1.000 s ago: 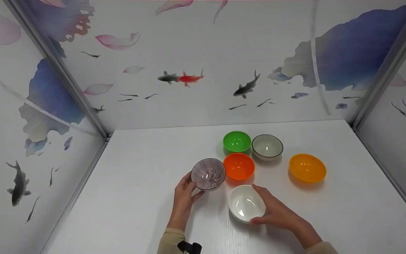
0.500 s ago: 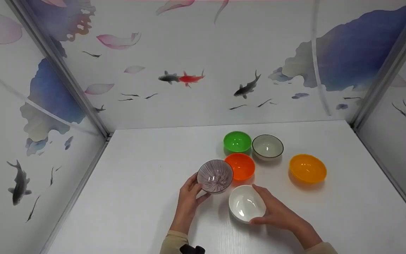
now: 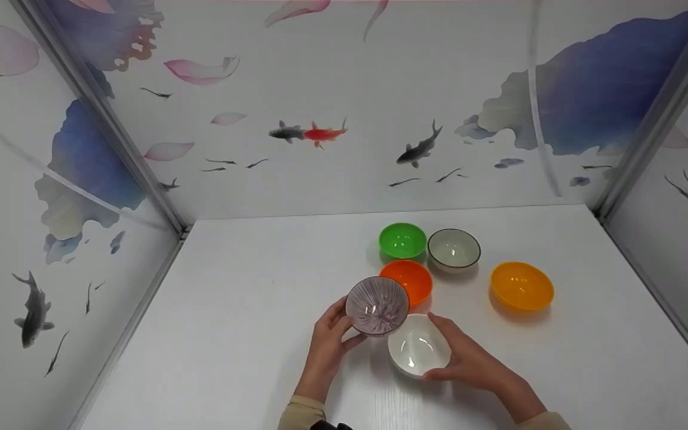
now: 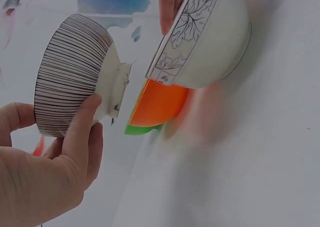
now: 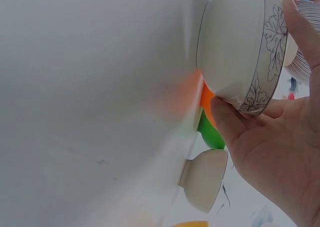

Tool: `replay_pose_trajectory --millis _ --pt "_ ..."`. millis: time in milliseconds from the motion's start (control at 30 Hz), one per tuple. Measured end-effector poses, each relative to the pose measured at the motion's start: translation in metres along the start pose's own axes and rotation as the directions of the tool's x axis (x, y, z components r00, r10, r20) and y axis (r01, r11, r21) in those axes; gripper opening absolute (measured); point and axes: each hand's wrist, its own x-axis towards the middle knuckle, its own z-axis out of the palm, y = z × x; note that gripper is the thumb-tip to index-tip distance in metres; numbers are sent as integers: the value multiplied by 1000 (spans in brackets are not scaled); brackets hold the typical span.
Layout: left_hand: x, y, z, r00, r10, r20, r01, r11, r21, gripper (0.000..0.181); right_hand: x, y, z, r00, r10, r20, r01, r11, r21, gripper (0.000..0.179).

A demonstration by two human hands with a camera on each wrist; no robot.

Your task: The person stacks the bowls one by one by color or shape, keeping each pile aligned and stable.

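My left hand (image 3: 333, 339) grips a purple-striped bowl (image 3: 378, 304) by its left side, thumb and fingers spread along the wall. In the left wrist view this striped bowl (image 4: 75, 77) is raised off the table, its foot showing. My right hand (image 3: 469, 358) holds the right side of a white bowl (image 3: 417, 346), which stands on the table. A grey leaf pattern runs under the rim of the white bowl (image 5: 235, 47) in the right wrist view. From the head, the striped bowl overlaps the white bowl's upper left rim and part of an orange bowl (image 3: 412, 279).
Behind the orange bowl stand a green bowl (image 3: 402, 240) and a grey-white bowl (image 3: 454, 249) with a dark rim. A yellow-orange bowl (image 3: 521, 286) sits apart on the right. Painted panels wall in the white table (image 3: 230, 298) at the back and sides.
My left hand has carried the striped bowl rightward and slightly nearer, from beside the orange bowl to the white bowl's rim. My right hand and the white bowl have stayed in place.
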Motion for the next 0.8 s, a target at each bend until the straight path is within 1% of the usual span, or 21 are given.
replay_pose_trajectory --millis 200,400,467,667,800 --pt "-3 -3 3 1000 -12 7 12 1000 24 59 1 2 1 1000 6 -7 -7 1000 -7 119" --pt "-4 -7 5 1000 -21 10 21 999 43 60 0 2 1 998 -65 -27 64 997 -36 117" --pt "-4 -9 5 1000 -21 17 21 999 39 61 -1 2 1 997 -72 -29 71 996 -45 116" --pt "-6 -12 7 999 -36 40 34 999 32 59 0 1 1 999 -27 -28 26 999 -27 119" --pt "-6 -12 9 998 -43 48 42 998 37 59 0 2 1 999 -25 -34 24 1000 -14 119"
